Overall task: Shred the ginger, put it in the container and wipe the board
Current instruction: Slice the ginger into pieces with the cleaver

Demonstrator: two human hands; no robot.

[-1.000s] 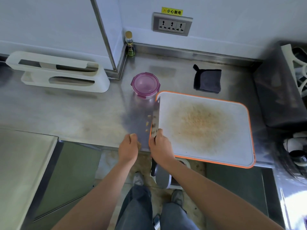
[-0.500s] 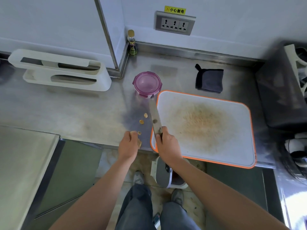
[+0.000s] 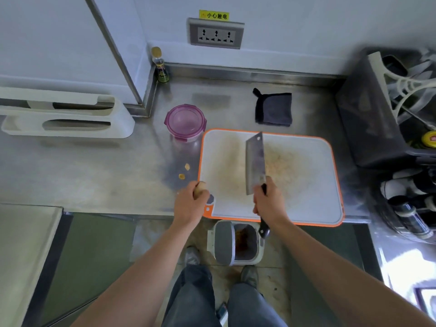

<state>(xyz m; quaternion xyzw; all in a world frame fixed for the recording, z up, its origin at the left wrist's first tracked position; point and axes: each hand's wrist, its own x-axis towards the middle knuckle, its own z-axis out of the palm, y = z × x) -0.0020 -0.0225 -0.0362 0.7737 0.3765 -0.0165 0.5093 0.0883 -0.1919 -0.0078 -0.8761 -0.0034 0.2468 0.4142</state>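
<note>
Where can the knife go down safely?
The counter in front of the white rack, left of the ginger bits, is bare. So is the strip between the container and the cloth, and the right half of the board. The right end is crowded by the crate and bottles.

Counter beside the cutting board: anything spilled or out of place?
Yes. Two small ginger scraps lie loose on the steel counter, left of the cutting board and in front of the purple-lidded container. The board's near edge also seems to overhang the counter.
</note>
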